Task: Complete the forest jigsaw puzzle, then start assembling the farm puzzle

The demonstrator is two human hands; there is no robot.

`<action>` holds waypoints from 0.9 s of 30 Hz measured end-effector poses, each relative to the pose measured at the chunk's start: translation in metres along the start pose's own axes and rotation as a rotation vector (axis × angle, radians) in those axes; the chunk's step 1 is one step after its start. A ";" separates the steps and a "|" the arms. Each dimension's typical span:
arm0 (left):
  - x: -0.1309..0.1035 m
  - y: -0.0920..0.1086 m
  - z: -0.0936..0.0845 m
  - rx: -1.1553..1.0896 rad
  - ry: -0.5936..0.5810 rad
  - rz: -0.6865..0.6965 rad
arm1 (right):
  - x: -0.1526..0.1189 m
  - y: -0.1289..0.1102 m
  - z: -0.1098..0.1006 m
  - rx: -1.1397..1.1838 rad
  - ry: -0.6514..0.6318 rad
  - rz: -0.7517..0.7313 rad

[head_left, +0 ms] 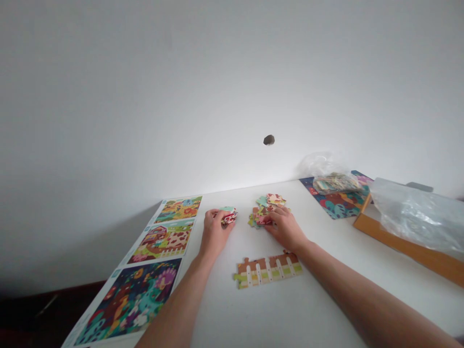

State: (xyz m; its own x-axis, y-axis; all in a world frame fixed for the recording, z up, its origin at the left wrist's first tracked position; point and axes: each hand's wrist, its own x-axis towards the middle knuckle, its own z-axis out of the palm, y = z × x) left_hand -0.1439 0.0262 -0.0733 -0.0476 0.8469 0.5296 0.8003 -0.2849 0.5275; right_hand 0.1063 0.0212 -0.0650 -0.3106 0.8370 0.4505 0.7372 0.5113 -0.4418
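Note:
My left hand (215,229) is closed around a small bunch of jigsaw puzzle pieces (229,217), red, white and pale green, just above the white table. My right hand (284,225) pinches a pinkish puzzle piece (260,220) at the near side of a loose pile of puzzle pieces (274,198). Part of that pile is hidden by my fingers. Closer to me lies a joined strip of puzzle pieces (268,270) with a white fence on brown and green; my right forearm passes close to its right end.
On the left lies a sheet with a farm picture (163,240) among several printed scenes. At the back right, a clear bag of pieces (335,182) rests on a dark colourful picture (339,205). An orange-edged box (406,249) with clear plastic (416,217) stands at right. The wall (217,121) has a hole.

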 end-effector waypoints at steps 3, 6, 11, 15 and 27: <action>0.001 0.001 -0.001 0.063 0.012 0.014 | 0.001 -0.001 0.000 0.013 0.009 -0.003; 0.000 0.008 -0.006 0.128 0.013 0.117 | 0.001 -0.005 -0.002 0.069 0.017 0.001; -0.007 0.025 -0.011 0.006 -0.207 0.390 | 0.000 -0.016 -0.006 0.215 0.069 -0.077; -0.010 0.031 -0.010 -0.059 -0.333 0.439 | -0.002 -0.023 -0.005 0.316 0.023 -0.203; -0.005 0.035 -0.012 -0.031 -0.078 0.473 | -0.001 -0.019 -0.006 0.234 0.069 -0.234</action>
State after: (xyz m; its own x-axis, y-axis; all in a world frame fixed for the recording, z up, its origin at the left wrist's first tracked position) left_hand -0.1230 0.0066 -0.0495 0.3631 0.6522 0.6654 0.7053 -0.6590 0.2611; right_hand 0.0964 0.0100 -0.0524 -0.4077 0.6809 0.6084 0.4905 0.7253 -0.4831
